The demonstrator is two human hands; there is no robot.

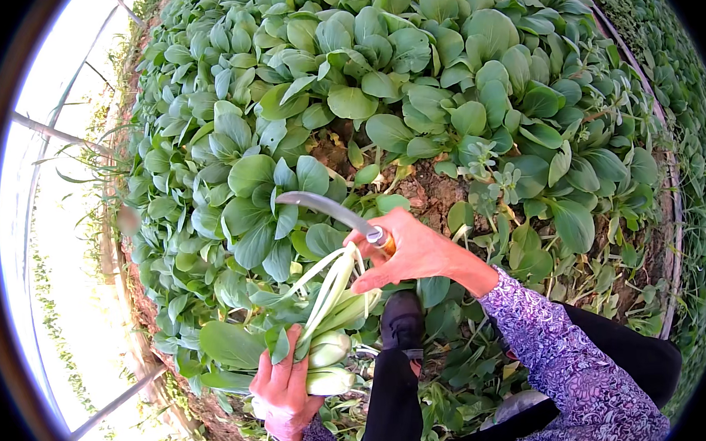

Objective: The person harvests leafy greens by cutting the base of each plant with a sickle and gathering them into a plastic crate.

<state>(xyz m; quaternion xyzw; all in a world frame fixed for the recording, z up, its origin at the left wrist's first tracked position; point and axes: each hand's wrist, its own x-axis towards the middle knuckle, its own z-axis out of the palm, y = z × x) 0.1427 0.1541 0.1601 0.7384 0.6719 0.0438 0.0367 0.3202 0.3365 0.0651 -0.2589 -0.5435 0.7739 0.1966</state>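
My left hand (285, 381) is closed round a bunch of bok choy (327, 349), its pale stem ends toward the right and its green leaves toward the left. A curved sickle (329, 210) with a short orange-brown handle sits in my right hand (405, 250); the blade points up and left, over the growing plants. My right thumb and fingers are at the pale, thin stalks (332, 284) that stick up from the bunch. Whether they pinch these stalks too, I cannot make out.
A dense bed of growing bok choy (348, 102) spreads ahead and to the left. Bare brown soil (427, 194) with cut leaves shows near the middle. My dark shoe (402, 321) stands among the leaves. A pale hose-like line (647, 89) runs along the right; metal poles (62, 135) stand at the left.
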